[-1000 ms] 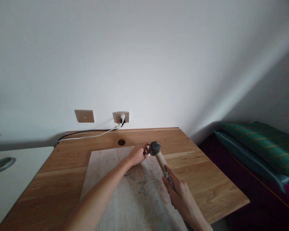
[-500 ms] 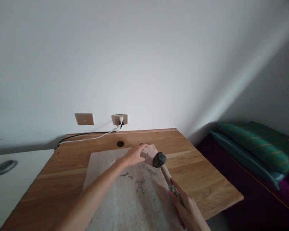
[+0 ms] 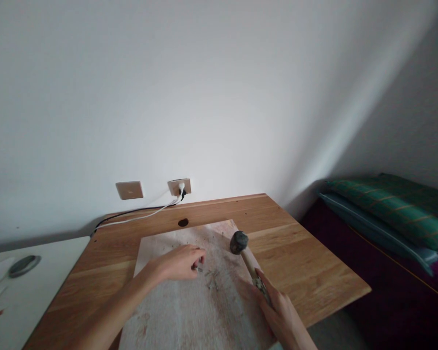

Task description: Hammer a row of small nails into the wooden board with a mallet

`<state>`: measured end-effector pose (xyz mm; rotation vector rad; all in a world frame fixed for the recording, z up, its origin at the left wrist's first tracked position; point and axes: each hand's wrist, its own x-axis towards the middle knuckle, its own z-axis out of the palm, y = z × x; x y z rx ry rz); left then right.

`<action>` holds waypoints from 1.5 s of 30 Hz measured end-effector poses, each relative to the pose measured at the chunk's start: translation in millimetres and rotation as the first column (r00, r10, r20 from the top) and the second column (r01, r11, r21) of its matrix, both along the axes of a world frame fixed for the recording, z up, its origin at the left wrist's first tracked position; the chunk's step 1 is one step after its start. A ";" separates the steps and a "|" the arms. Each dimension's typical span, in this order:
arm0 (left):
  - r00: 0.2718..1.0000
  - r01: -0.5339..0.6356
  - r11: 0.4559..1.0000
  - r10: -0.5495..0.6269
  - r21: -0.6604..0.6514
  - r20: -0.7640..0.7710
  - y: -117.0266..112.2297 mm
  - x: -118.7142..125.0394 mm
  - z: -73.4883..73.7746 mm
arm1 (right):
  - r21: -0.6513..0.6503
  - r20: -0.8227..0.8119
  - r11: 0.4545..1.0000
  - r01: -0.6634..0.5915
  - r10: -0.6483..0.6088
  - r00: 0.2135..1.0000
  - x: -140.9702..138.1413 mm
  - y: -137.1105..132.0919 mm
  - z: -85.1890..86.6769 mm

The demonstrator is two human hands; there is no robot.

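My right hand (image 3: 279, 308) is wrapped round the handle of a mallet (image 3: 250, 260) with a black head, held low over the right edge of a pale wooden board (image 3: 175, 316). Over the board's middle, my left hand (image 3: 180, 262) is closed, its fingers curled down. A small thin piece shows at its fingertips, too small to tell whether it is gripped. Just right of those fingers lies a loose pile of thin nails (image 3: 212, 279). One small dark dot, like a nail, shows near the board's far right corner.
The board lies on a wooden desk (image 3: 295, 257) with a round cable hole (image 3: 183, 222). Cables run from a wall socket (image 3: 180, 187) along the back edge. At left stands a white surface (image 3: 58, 262); at right, a green striped pillow (image 3: 397, 209) on dark purple bedding.
My left hand has moved from the board's far right part back and left to beside the nails, and its fingers have curled. The mallet stays nearly where it was.
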<state>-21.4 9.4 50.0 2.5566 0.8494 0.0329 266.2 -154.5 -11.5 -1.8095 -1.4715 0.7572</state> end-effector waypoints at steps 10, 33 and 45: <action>0.919 -0.136 0.990 0.143 -0.045 0.368 35.0 30.8 -6.9 | 0.009 0.031 1.000 0.018 -0.019 0.999 -9.1 -0.9 9.2; 0.809 -0.242 0.970 0.206 -0.007 0.551 65.2 56.5 -56.3 | -0.016 0.030 0.999 0.030 -0.030 0.999 -12.4 -1.7 21.1; 0.782 -0.292 0.952 0.290 -0.087 0.552 68.9 60.8 -66.9 | -0.015 -0.132 0.999 0.049 -0.051 0.990 -20.5 24.6 41.2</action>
